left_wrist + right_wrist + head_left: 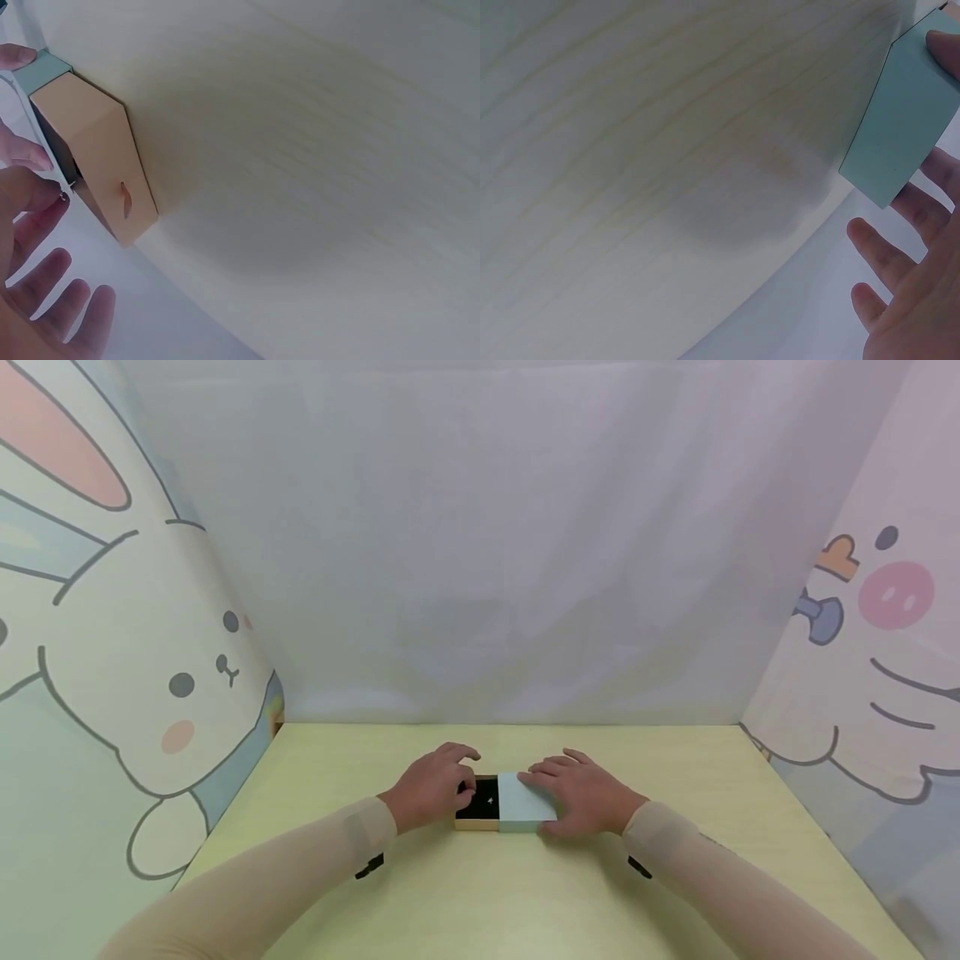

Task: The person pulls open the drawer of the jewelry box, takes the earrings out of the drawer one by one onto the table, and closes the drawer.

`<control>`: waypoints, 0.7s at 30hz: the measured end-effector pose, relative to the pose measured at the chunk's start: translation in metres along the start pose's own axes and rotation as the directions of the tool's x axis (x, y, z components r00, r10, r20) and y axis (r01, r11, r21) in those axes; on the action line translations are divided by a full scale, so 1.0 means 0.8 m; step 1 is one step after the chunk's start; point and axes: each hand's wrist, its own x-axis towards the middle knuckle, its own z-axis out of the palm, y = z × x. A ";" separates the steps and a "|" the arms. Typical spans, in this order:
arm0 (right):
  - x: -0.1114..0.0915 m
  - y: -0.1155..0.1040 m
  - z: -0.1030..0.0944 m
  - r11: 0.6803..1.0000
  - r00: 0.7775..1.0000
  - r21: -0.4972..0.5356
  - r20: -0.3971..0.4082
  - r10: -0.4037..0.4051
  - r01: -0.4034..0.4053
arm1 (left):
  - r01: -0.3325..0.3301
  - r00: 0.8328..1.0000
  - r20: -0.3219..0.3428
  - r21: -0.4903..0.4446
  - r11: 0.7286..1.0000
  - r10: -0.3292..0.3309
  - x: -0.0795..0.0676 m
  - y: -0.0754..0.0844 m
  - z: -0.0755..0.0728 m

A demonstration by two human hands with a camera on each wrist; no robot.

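A small slide-out box sits on the table between both hands. Its light blue-green sleeve [527, 795] is on the right, and its tan drawer [477, 826] is pulled out to the left. Black lining [483, 787] fills the drawer, with a tiny star-shaped silvery piece [491, 801] on it. My left hand [433, 787] is over the drawer's left end, thumb and forefinger pinching a tiny shiny piece [64, 196], its kind too small to make out. My right hand [588, 795] holds the sleeve, thumb on the near side and fingers over the top.
The pale wooden table [480, 902] stretches around the box. A plain white curtain [480, 543] stands behind it, with cartoon-printed panels on the left [120, 710] and right [900, 693]. A short tan pull tab [126, 201] hangs from the drawer's end.
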 end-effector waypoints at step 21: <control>0.000 -0.007 -0.006 0.999 1.000 0.035 0.003 0.007 -0.007 | 0.024 0.999 -0.041 -0.008 1.000 -0.025 -0.015 -0.013 -0.012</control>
